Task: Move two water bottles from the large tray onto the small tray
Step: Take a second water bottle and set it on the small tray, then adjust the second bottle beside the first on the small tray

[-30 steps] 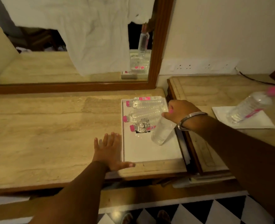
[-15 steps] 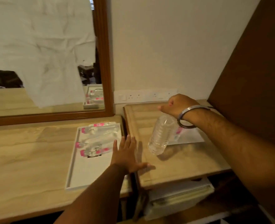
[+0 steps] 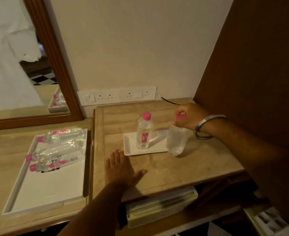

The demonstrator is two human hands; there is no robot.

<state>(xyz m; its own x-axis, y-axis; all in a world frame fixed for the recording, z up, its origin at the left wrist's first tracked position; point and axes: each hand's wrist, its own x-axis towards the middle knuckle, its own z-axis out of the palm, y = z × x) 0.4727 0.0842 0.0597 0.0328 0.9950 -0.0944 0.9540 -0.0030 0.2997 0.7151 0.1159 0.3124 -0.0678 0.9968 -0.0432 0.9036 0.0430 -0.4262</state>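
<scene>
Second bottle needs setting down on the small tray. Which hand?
Right. The right hand already grips the second bottle by its cap, beside the small tray. The left hand lies flat on the table.

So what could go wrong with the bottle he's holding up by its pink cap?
The right hand pinches only the pink cap of the clear plastic water bottle, so it could swing or slip. It hangs at the small white tray's right edge and might land half off. It could also bump the upright bottle over.
</scene>
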